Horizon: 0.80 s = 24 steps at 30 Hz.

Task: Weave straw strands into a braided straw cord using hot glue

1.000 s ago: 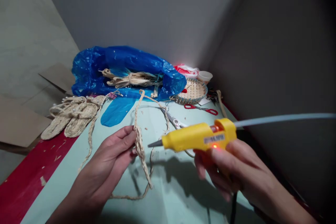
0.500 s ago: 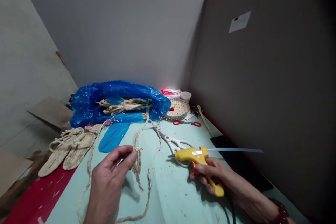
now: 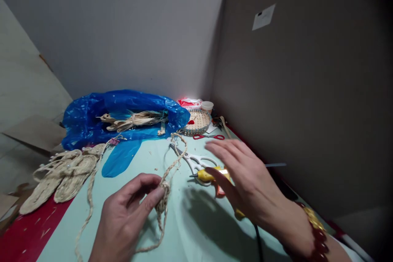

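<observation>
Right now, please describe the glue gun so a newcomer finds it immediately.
From the blue bag, come nearer and right to the white-handled scissors. Overlapping one handle, partly behind the right hand, is the glue gun: unlike them, yellow with an orange trigger.

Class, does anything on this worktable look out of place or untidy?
Slightly untidy: pale scraps litter the red strip at left, and the yellow glue gun overlaps the white scissors in view, looking cluttered. No damage stands out.

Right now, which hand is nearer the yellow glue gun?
Right. The right hand is above the yellow glue gun, partly hiding it; contact is unclear. The left hand is off to its left, pinching the braided cord.
</observation>
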Each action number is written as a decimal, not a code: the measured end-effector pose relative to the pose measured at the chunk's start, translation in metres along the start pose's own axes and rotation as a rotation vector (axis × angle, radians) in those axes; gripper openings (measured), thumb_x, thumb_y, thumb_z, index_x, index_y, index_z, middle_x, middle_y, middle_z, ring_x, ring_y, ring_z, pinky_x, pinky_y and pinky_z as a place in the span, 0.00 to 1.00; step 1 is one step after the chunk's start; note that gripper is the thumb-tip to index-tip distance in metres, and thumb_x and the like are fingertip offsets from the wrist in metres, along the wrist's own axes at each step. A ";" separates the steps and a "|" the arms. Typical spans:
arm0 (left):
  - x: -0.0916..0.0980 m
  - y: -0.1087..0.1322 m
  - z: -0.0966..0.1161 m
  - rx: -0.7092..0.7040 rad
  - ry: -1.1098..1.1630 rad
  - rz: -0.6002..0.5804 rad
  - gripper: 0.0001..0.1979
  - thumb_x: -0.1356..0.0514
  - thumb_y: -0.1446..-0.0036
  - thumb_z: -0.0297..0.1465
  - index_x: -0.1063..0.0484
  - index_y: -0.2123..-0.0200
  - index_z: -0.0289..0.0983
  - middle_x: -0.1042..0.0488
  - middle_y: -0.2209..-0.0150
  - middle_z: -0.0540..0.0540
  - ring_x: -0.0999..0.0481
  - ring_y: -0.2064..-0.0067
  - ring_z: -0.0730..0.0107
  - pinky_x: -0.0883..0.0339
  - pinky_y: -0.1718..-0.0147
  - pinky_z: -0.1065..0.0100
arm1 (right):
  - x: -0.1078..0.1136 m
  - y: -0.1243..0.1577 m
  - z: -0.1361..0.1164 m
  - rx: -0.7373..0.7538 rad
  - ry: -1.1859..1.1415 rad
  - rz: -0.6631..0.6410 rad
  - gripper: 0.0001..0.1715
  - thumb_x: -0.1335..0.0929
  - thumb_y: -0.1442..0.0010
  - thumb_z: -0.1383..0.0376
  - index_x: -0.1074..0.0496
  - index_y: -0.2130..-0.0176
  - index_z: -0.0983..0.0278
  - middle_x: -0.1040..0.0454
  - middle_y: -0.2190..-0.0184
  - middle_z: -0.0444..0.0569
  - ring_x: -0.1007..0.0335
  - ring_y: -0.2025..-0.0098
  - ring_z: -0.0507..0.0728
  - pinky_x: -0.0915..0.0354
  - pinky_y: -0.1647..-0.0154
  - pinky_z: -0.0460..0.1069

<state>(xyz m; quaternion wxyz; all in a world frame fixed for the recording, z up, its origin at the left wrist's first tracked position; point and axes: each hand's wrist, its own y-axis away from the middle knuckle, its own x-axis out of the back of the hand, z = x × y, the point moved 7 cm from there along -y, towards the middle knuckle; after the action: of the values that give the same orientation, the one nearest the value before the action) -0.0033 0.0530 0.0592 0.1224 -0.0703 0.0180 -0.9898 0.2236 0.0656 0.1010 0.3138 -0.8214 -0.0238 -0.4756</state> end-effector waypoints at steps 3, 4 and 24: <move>-0.003 0.001 0.000 0.038 0.024 -0.074 0.07 0.28 0.57 0.37 0.19 0.74 0.42 0.19 0.70 0.48 0.23 0.70 0.67 0.30 0.71 0.76 | -0.004 -0.022 -0.044 0.431 0.079 0.058 0.17 0.38 0.30 0.72 0.34 0.44 0.64 0.31 0.41 0.56 0.41 0.38 0.59 0.50 0.34 0.60; -0.003 0.000 0.001 0.038 0.029 -0.082 0.07 0.28 0.57 0.37 0.19 0.74 0.42 0.19 0.71 0.48 0.24 0.70 0.67 0.30 0.71 0.76 | -0.008 -0.026 -0.049 0.496 0.073 0.060 0.16 0.40 0.29 0.73 0.32 0.46 0.64 0.26 0.48 0.54 0.36 0.43 0.58 0.51 0.33 0.61; 0.028 -0.003 -0.013 0.135 0.382 0.369 0.12 0.23 0.66 0.30 0.19 0.74 0.45 0.20 0.72 0.57 0.22 0.67 0.75 0.29 0.68 0.86 | -0.049 -0.018 -0.072 0.452 -0.150 0.056 0.21 0.46 0.29 0.72 0.34 0.43 0.73 0.34 0.73 0.45 0.43 0.73 0.54 0.48 0.76 0.50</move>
<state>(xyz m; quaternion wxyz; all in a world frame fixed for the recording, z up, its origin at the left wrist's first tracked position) -0.0324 0.0492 0.0501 0.2996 0.1304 -0.0127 -0.9450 0.1362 0.0539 0.0957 0.5000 -0.7638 -0.1302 -0.3868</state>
